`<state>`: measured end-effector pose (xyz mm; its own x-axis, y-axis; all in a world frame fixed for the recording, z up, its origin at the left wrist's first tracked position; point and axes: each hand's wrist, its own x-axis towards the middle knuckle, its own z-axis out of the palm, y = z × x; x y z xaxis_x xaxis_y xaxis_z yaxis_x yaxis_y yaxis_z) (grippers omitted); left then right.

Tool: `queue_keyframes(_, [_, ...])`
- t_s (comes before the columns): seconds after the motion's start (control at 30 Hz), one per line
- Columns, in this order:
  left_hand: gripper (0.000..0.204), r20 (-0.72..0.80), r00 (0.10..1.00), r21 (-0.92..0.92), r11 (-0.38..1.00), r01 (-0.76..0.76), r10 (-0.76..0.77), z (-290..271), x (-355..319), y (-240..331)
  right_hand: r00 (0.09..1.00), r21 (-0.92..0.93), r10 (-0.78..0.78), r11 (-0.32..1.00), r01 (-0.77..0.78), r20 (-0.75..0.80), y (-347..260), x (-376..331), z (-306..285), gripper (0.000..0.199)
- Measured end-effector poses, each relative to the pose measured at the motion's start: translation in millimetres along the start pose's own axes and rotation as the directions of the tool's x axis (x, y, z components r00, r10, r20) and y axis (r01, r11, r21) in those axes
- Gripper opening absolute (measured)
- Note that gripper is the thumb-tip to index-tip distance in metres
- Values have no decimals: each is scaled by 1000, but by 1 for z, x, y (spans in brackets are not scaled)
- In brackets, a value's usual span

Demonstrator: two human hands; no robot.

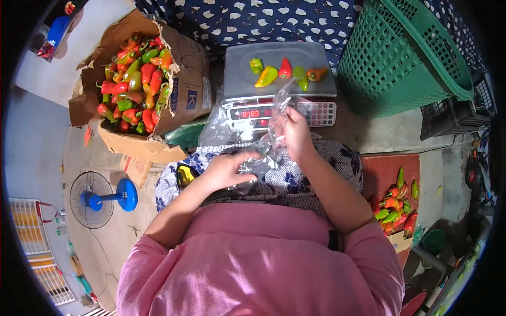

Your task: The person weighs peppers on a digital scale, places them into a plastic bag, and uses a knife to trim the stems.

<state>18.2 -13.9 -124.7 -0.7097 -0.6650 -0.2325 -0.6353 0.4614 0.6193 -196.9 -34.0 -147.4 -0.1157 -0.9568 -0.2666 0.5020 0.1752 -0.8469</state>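
Observation:
A clear plastic bag (270, 141) is held between my two hands above my lap. My right hand (297, 131) pinches its upper part, just in front of the scale's display. Lower down, my left hand (227, 169) has its fingers curled round the bag's other part. Beyond them stands a digital scale (321, 113) with a grey platform (247, 66). On the platform lie several peppers: a yellow-green pepper (266, 76), a red pepper (285, 68), a green pepper (300, 78) and an orange-red one (317, 73) among them. More clear plastic (216, 126) lies at the scale's left front.
An open cardboard box (187, 79) full of red and green peppers (134, 81) stands at the left. At the right are a green plastic basket (379, 68), a black crate (448, 118) and a pepper pile (395, 205) on the floor. A blue fan (126, 195) lies at the left.

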Motion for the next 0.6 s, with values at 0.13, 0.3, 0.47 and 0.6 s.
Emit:
queue_keyframes(0.13, [21, -94, 991, -59, 994, 94, -100, 15, 7, -46, 999, 95, -27, 995, 29, -25, -13, -5, 4, 15])
queue_keyframes(0.3, [23, -488, 853, 130, 951, 281, -185, -9, 21, -95, 998, 29, 35, 999, -37, 60, -8, -7, 5, 15])
queue_keyframes(0.47, [14, -285, 933, 449, 829, 333, -220, 8, 50, -135, 994, -82, -31, 996, 39, 101, -2, -2, -1, 13])
queue_keyframes(0.6, [17, -271, 939, 362, 881, 305, -213, 24, 56, -130, 996, -132, -67, 988, 75, 64, -3, -3, 4, 13])
